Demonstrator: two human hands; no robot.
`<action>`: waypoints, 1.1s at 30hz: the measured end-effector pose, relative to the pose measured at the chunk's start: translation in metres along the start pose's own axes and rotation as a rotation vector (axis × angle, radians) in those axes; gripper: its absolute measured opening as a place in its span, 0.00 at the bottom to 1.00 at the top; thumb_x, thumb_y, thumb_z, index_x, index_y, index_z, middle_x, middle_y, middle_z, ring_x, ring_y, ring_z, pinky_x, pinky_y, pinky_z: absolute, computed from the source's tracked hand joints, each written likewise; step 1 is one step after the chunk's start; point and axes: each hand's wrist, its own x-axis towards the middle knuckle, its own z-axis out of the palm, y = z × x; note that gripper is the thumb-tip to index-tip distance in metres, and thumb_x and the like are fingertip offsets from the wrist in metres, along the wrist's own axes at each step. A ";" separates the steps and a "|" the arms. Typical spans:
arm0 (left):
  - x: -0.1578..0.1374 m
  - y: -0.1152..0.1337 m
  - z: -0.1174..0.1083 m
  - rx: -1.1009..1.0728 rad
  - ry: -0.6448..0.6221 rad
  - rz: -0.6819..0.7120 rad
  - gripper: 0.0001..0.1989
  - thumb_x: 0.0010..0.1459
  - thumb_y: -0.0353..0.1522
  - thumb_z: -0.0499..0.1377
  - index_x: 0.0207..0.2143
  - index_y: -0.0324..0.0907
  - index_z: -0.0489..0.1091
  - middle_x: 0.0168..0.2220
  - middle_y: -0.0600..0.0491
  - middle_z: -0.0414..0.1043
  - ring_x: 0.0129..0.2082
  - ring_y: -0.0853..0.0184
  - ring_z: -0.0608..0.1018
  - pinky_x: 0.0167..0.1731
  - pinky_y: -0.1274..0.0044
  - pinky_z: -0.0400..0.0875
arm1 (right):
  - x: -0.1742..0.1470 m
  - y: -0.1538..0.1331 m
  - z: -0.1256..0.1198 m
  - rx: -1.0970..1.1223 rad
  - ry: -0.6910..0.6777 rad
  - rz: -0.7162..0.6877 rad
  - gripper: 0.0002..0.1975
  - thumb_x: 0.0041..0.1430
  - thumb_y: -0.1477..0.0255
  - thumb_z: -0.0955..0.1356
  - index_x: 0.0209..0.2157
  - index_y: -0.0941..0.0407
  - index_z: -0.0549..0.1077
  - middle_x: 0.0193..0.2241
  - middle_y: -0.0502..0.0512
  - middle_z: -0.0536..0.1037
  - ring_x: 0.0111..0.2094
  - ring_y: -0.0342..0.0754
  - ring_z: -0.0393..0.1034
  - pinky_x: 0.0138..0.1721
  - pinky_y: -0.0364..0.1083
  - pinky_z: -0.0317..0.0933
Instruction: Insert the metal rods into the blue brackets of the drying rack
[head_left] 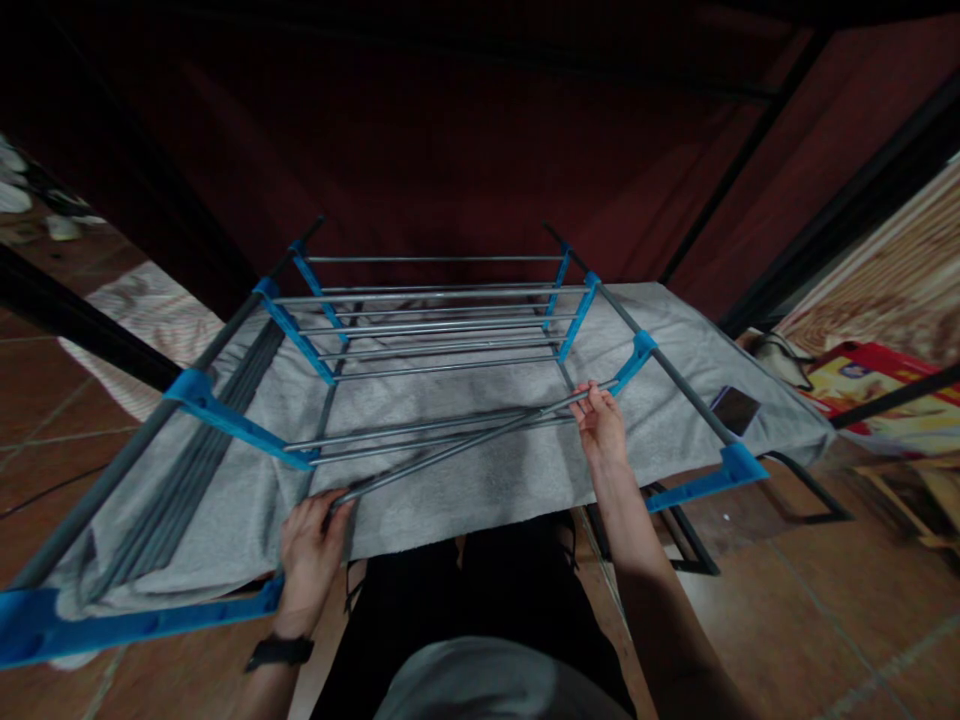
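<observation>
The step in hand looks like fitting a slanting rod (435,461) across a rack that lies on grey cloth (480,515). The left hand (313,538) grips its near end, short of the left blue bracket (240,427); the right hand (600,422) pinches it close to the right blue bracket (634,362), though whether that end is seated cannot be told. The next move seems to call for lining up the left end with its bracket while the right is steadied. The rod is slim, round and smooth, apparently metal; the brackets look like moulded plastic, clasping thicker grey tubes (684,391). The cloth is soft and creased, with a bundle of straight rods (193,475) on it.
</observation>
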 end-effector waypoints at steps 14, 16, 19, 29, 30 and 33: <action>0.007 0.000 0.001 -0.007 0.005 0.002 0.18 0.67 0.45 0.51 0.44 0.44 0.73 0.41 0.47 0.76 0.43 0.55 0.76 0.47 0.63 0.68 | 0.005 -0.001 0.000 -0.020 -0.005 -0.020 0.12 0.52 0.70 0.77 0.28 0.53 0.70 0.32 0.46 0.79 0.36 0.41 0.76 0.40 0.42 0.72; 0.009 0.001 0.000 -0.010 0.016 0.009 0.17 0.67 0.45 0.51 0.44 0.45 0.73 0.41 0.47 0.77 0.43 0.55 0.76 0.48 0.64 0.68 | 0.005 -0.001 0.000 -0.021 -0.005 -0.019 0.12 0.51 0.70 0.78 0.28 0.53 0.71 0.32 0.46 0.79 0.36 0.41 0.76 0.40 0.42 0.72; 0.011 0.004 -0.003 -0.004 0.031 0.016 0.16 0.66 0.44 0.52 0.44 0.45 0.73 0.42 0.47 0.77 0.44 0.56 0.76 0.48 0.64 0.68 | 0.006 -0.002 0.000 -0.007 -0.009 -0.020 0.12 0.50 0.70 0.78 0.28 0.53 0.71 0.32 0.46 0.79 0.36 0.41 0.76 0.40 0.42 0.72; 0.028 0.015 -0.021 -0.010 0.171 0.026 0.12 0.65 0.41 0.55 0.43 0.45 0.74 0.44 0.47 0.76 0.46 0.56 0.75 0.50 0.63 0.68 | 0.006 -0.001 -0.001 -0.018 -0.021 -0.027 0.13 0.51 0.69 0.78 0.28 0.54 0.71 0.33 0.46 0.79 0.36 0.40 0.75 0.41 0.42 0.70; 0.031 0.016 -0.022 -0.012 0.190 0.024 0.12 0.65 0.41 0.56 0.43 0.45 0.74 0.44 0.47 0.76 0.47 0.56 0.75 0.51 0.63 0.67 | 0.006 -0.001 -0.001 -0.014 -0.025 -0.027 0.13 0.51 0.69 0.78 0.28 0.54 0.71 0.33 0.45 0.79 0.36 0.39 0.75 0.41 0.42 0.70; 0.038 0.020 -0.026 0.000 0.243 0.010 0.11 0.65 0.40 0.56 0.42 0.46 0.75 0.44 0.48 0.76 0.47 0.56 0.75 0.52 0.62 0.66 | 0.006 -0.002 0.001 -0.012 -0.028 -0.028 0.12 0.52 0.69 0.77 0.29 0.53 0.71 0.33 0.45 0.78 0.36 0.39 0.75 0.41 0.42 0.70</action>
